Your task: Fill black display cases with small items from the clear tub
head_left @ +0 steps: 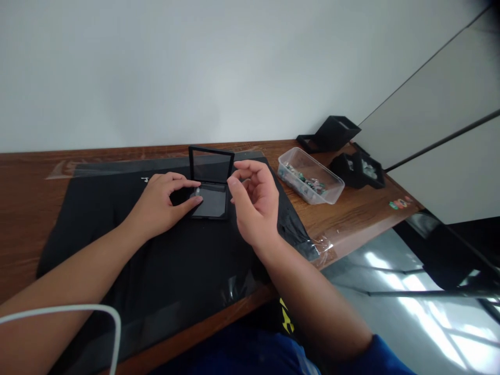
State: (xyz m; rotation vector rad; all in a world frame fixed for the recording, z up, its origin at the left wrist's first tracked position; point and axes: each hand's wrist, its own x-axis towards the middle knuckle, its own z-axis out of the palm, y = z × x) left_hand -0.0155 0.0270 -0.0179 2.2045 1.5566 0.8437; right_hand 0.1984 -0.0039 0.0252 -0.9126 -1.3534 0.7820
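A thin black case point(211, 202) lies opened on a black sheet, its framed lid point(212, 165) with a see-through pane standing up at the back. My left hand point(162, 203) reaches over the case's left side. Its thumb and forefinger are closed about a small clear, shiny piece point(197, 192), too small to name exactly. To the right of the case, my right hand point(255, 200) is raised with fingers curved and apart. Nothing shows in it, and its thumb and fingertips are near the lid's right edge.
A clear plastic tub point(310, 174) of small green and silvery packets stands to the right. Beyond it are black boxes point(336, 133) and another opened black box point(357, 169). The black sheet point(172, 276) is taped onto the wooden table point(23, 208). A white cable point(78, 308) crosses the lower left.
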